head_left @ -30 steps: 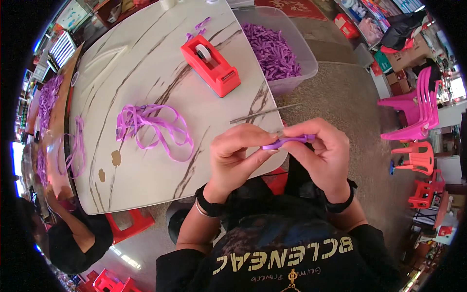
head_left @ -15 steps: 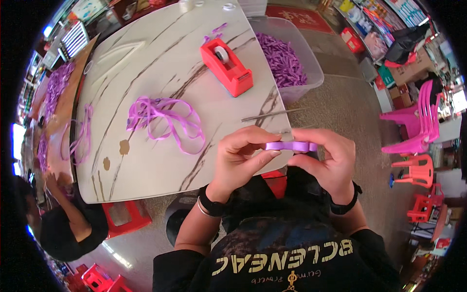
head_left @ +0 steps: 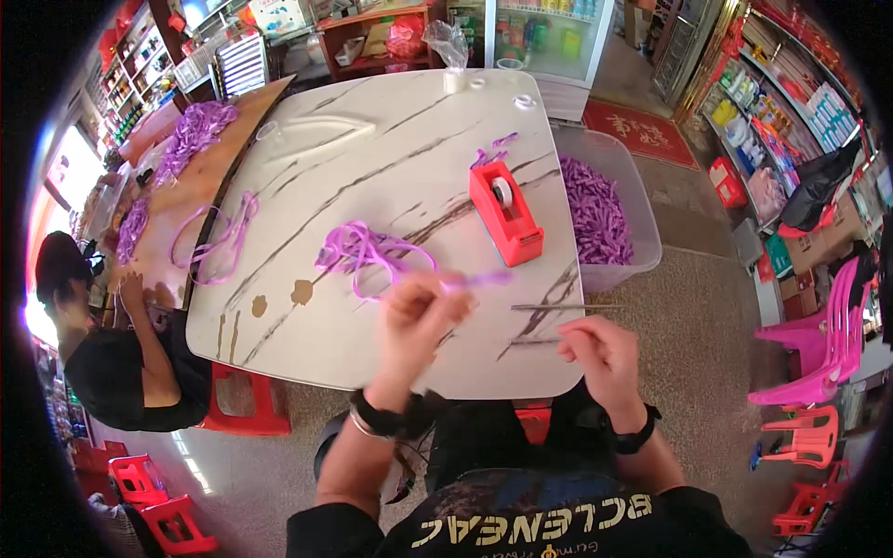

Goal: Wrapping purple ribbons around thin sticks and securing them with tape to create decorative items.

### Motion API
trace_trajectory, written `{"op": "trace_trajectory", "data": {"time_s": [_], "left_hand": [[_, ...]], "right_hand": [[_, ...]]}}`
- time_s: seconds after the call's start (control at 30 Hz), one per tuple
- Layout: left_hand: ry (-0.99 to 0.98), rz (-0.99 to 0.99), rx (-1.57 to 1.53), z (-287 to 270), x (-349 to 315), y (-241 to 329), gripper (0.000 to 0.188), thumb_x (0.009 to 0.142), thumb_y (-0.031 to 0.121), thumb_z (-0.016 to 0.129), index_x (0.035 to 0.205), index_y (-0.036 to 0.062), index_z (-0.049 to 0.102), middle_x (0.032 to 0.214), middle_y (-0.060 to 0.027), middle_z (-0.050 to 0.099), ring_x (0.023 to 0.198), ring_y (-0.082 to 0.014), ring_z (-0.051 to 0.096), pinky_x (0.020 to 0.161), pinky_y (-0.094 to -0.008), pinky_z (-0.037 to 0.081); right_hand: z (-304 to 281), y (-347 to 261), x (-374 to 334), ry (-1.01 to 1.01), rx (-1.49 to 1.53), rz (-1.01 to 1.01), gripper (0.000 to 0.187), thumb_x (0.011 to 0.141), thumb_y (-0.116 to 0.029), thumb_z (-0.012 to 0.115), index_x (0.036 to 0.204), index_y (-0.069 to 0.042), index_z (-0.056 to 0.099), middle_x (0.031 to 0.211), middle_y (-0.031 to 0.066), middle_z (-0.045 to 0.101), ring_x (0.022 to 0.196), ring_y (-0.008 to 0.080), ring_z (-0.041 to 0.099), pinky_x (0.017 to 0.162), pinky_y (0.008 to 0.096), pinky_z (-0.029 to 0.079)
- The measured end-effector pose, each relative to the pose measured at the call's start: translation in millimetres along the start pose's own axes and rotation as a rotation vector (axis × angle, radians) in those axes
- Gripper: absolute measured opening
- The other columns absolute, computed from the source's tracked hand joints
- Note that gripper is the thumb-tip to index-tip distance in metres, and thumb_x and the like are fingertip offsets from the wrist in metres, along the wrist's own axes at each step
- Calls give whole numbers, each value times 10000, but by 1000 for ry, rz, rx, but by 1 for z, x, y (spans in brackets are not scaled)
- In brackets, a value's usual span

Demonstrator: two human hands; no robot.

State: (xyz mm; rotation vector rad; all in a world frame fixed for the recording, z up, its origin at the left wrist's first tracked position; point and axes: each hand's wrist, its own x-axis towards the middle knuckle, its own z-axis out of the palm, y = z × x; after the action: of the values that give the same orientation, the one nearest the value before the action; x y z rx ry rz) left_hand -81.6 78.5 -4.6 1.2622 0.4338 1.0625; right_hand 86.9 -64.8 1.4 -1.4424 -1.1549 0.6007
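My left hand (head_left: pixel 417 321) is closed and smeared by motion over the table. A short purple ribbon piece (head_left: pixel 488 278) sticks out from its fingertips to the right. Just behind that hand lies a loose bundle of purple ribbon (head_left: pixel 358 251). My right hand (head_left: pixel 605 361) hovers at the table's near right corner, fingers loosely bent and thumb apart, with nothing visible in them. A thin metal rod (head_left: pixel 566 307) lies beyond it, jutting past the table edge. The red tape dispenser (head_left: pixel 508 216) with a white roll stands farther back.
A clear plastic bin (head_left: pixel 642 200) full of purple ribbon pieces stands against the right side of the marble-patterned table (head_left: pixel 307 339). Small purple scraps (head_left: pixel 493 149) lie behind the dispenser. At the left, a person (head_left: pixel 121 353) sits by a wooden table (head_left: pixel 237 121) with purple ribbon piles. Pink chairs (head_left: pixel 823 330) stand at right.
My hands have parted. The left has moved left over the table with the purple ribbon piece; the right has let go of it and dropped back. The view has tilted up.
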Motion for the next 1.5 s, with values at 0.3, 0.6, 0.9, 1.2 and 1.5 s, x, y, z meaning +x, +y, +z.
{"op": "trace_trajectory", "data": {"time_s": [0.3,0.6,0.9,1.2,1.5], "left_hand": [[20,30,549,-25,180,-10,384,786,104,611,1106,-38,455,750,-79,603,643,-114,545,581,-229,454],[-251,1041,642,44,122,89,610,788,272,585,1256,-16,320,1213,-166,410,925,-210,510,849,-315,401],[217,949,675,36,70,67,408,825,189,521,1175,11,411,1032,-106,478,832,-166,519,744,-277,420],[515,934,788,42,35,88,246,862,105,457,1094,38,502,852,-47,545,740,-122,528,638,-240,439],[-155,-66,1305,-86,39,-7,135,763,116,578,851,15,594,785,-99,603,701,-206,584,632,-307,458]], "right_hand": [[11,72,-17,-225,-215,10,89,787,-97,588,816,-19,620,604,40,581,515,67,521,475,208,408],[6,75,-10,-167,-277,-85,84,772,-127,602,784,-46,618,564,71,527,457,157,483,435,251,364],[16,72,-10,-259,-67,124,112,803,-125,592,850,-33,635,594,27,571,522,46,522,464,185,392],[9,71,-14,-277,-60,137,118,813,-85,552,881,-23,625,647,23,590,568,46,534,500,183,408],[-89,17,-37,-62,-102,252,136,816,-42,490,884,-17,605,664,14,557,607,59,506,552,186,402]]}}
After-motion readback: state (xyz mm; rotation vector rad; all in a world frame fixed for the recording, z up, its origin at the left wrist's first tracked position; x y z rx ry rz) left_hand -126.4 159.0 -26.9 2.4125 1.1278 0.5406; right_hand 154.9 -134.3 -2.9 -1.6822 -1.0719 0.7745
